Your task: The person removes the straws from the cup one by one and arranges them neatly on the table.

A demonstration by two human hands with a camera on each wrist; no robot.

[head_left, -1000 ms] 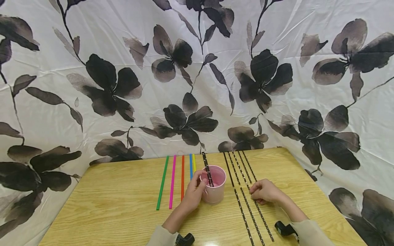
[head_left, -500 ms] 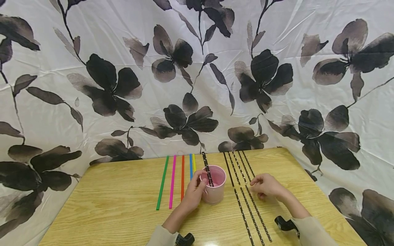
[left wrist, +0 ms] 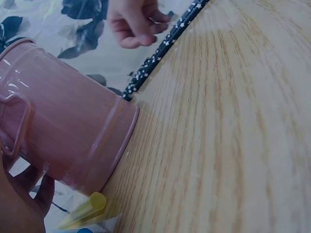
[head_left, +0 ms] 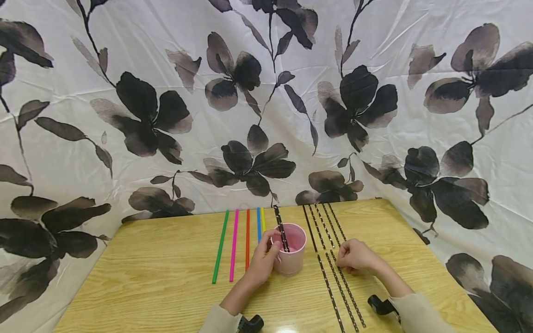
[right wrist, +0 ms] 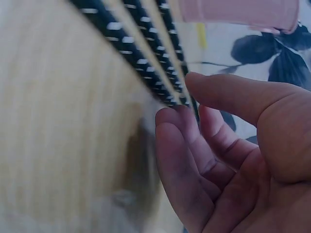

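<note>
My left hand (head_left: 259, 264) grips a pink mug (head_left: 290, 263) at its handle side, fingers over the rim. Black patterned straws (head_left: 280, 224) lean inside the mug. To the right, three black straws with white marks lie in a near row. My right hand (head_left: 358, 256) is at the far end of the rightmost straw (head_left: 350, 292), fingertips touching it. In the right wrist view its thumb (right wrist: 221, 94) stands apart from the bent fingers (right wrist: 170, 145), with straw ends at the fingertips. The left wrist view shows the mug standing on the wooden table.
Several more black straws (head_left: 317, 226) form a far row at the table's (head_left: 158, 268) back edge. Left of the mug lie green (head_left: 220, 247), pink (head_left: 234, 245), orange (head_left: 248, 238), blue (head_left: 259, 226) and yellow (head_left: 263, 222) straws. A floral cloth (head_left: 187, 46) hangs behind.
The rightmost near straw has shifted slightly left, its near end swinging toward the neighbouring straw. My right hand rose a little off it, then came back down. My left hand and the mug stay put.
</note>
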